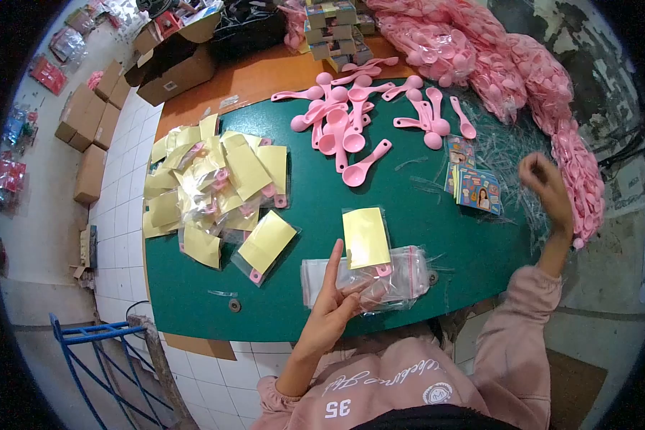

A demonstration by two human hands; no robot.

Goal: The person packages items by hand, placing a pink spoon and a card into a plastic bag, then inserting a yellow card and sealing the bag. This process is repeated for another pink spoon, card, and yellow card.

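My left hand [330, 304] pinches the lower end of a clear bag holding a yellow card [367, 238] and a pink spoon, whose handle end shows below the card. Its index finger points up beside the card. Beneath lies a stack of clear zip bags [408, 276]. My right hand [545, 183] is raised over the table's right side, fingers curled; whether it holds anything is too small to tell. Near it sits a pile of printed cards [478, 192]. Loose pink spoons [357, 115] lie at the green table's back. Packed bags with yellow cards [222, 179] are heaped at the left.
Large bags of pink spoons [494, 72] line the back and right edge. Clear plastic strips [505, 154] litter the right side. Card stacks [331, 32] and an open cardboard box [175, 68] stand behind. A blue metal frame [104, 333] is at lower left.
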